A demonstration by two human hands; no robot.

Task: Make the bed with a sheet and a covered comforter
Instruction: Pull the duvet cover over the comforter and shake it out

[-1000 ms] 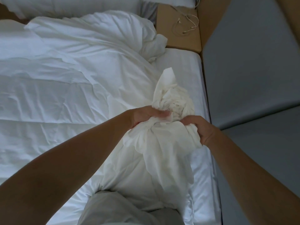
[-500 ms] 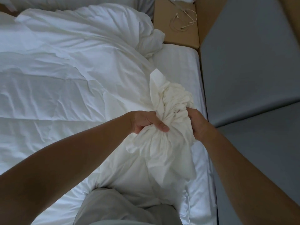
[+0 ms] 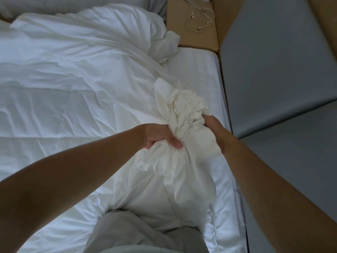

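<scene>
A white comforter (image 3: 69, 84) lies rumpled across the bed. Near its right side a bunched wad of cream duvet cover (image 3: 184, 114) stands up over a comforter corner. My left hand (image 3: 158, 136) grips the gathered fabric from the left, thumb across the front. My right hand (image 3: 213, 130) grips the same wad from the right, fingers buried in its folds. Below the hands the fabric hangs in loose folds. A striped white sheet (image 3: 198, 70) covers the mattress along the right edge.
A tan bedside ledge (image 3: 176, 31) at the top carries a coiled earphone cable (image 3: 198, 21). Grey padded panels (image 3: 277, 66) run along the bed's right side. My grey-clad knee (image 3: 138, 232) rests on the bed at the bottom. A pillow (image 3: 73, 4) lies at the head.
Both hands have shifted their grip on the wad: the right hand moved up its right side, and the bunched fabric now leans more to the right.
</scene>
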